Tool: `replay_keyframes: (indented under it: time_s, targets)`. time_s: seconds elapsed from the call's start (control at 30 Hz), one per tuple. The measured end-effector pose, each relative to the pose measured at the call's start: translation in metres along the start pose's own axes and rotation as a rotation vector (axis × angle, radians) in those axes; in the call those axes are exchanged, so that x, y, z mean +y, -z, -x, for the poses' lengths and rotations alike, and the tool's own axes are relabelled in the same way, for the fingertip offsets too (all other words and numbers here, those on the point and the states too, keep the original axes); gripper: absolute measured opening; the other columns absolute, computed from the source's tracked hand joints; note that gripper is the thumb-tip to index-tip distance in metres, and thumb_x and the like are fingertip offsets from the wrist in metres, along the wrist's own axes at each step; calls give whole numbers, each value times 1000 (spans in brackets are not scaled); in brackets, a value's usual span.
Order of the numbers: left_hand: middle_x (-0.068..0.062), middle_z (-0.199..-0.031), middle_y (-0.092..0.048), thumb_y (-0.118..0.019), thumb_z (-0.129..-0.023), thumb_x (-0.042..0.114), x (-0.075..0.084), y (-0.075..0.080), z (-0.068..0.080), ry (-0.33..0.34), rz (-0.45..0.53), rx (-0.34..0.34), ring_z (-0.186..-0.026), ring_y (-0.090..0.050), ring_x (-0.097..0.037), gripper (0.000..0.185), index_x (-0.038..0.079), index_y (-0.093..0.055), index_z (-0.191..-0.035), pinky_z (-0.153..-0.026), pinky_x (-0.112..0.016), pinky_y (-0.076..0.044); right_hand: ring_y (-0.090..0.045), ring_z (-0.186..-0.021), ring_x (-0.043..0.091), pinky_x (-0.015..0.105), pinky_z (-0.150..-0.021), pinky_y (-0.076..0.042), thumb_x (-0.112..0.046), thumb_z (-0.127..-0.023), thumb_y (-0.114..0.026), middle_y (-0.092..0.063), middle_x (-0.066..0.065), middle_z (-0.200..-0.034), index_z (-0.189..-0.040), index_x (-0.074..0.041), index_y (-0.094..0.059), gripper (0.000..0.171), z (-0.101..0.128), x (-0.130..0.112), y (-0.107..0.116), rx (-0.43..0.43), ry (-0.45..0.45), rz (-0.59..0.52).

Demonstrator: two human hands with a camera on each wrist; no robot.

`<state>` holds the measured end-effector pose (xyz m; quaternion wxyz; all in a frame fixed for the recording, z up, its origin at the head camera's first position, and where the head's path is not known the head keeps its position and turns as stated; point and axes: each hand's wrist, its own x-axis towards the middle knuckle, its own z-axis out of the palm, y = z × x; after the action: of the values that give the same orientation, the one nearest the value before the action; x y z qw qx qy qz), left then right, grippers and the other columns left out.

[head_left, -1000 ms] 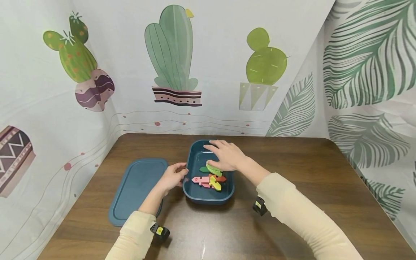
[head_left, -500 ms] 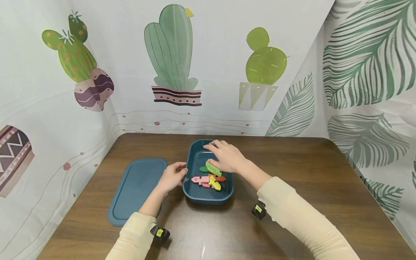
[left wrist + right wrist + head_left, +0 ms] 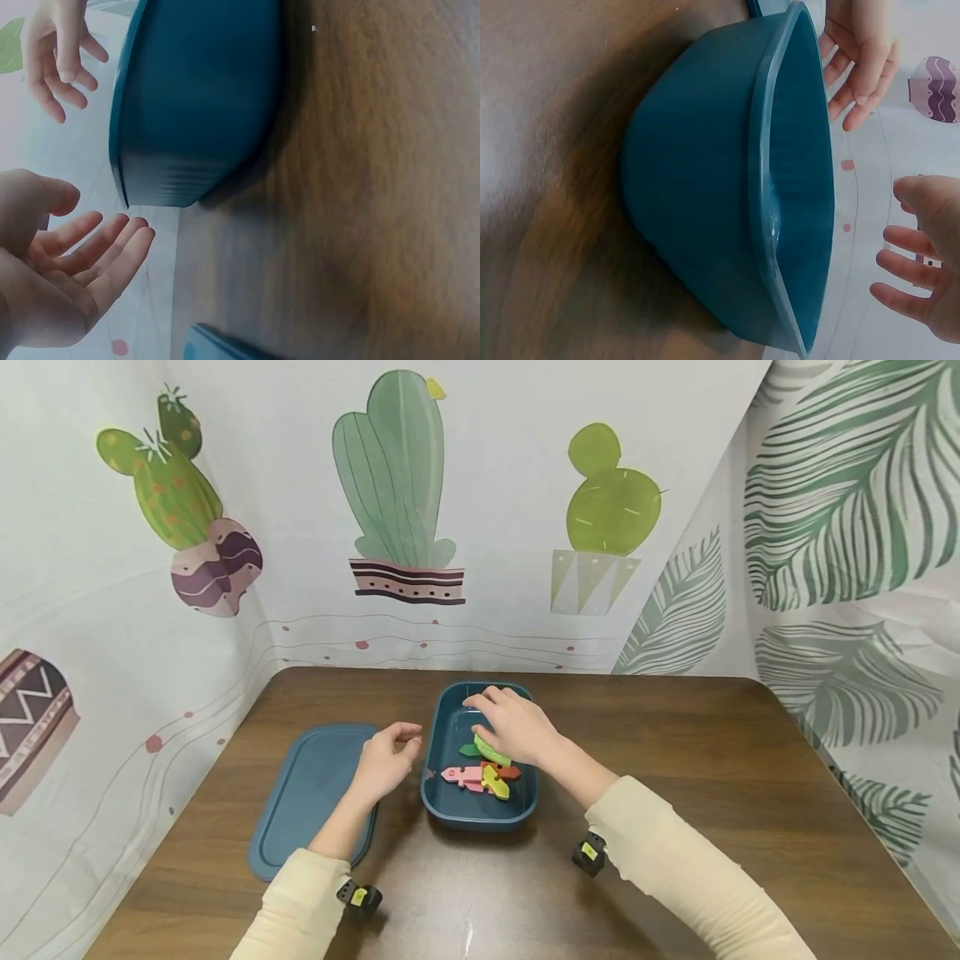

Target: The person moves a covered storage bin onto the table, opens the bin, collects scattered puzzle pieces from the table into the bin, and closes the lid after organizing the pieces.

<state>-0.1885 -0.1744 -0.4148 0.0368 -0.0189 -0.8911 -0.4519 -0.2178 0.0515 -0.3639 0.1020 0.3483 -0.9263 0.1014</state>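
A dark blue rectangular box (image 3: 480, 820) stands on the table. Inside lie several small flat toy pieces with pointed ends and notches: a pink piece (image 3: 460, 774), a yellow piece (image 3: 496, 783), an orange-red piece (image 3: 511, 772) and a light green piece (image 3: 492, 752), with a dark green tip beside it. My left hand (image 3: 385, 766) hovers left of the box, fingers relaxed and apart from the wall; the left wrist view shows the hand (image 3: 67, 277) holding nothing. Above the box's far right part is my right hand (image 3: 519, 727); in the right wrist view its fingers (image 3: 907, 270) are spread, holding nothing.
A matching blue lid (image 3: 311, 793) lies flat on the wooden table (image 3: 660, 735), left of the box and partly behind my left forearm. A white cloth (image 3: 510, 510) printed with cacti and leaves hangs behind the table and along its sides.
My left hand has let go of the box's left side and drawn slightly left and up. The right hand has shifted slightly left above the box. Box, lid and pieces stay put.
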Motion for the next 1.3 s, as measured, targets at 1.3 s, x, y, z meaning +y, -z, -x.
replay_keyframes:
  time_s: [1.3]
  targets:
    - [-7, -104, -67, -55, -91, 26, -42, 89, 21, -110, -181, 188, -98, -60, -25, 26, 10, -62, -110, -77, -39, -50, -60, -93, 16, 27, -74, -50, -30, -93, -52, -60, 3, -117, -124, -17, -57, 34, -20, -61, -7, -78, -90, -348]
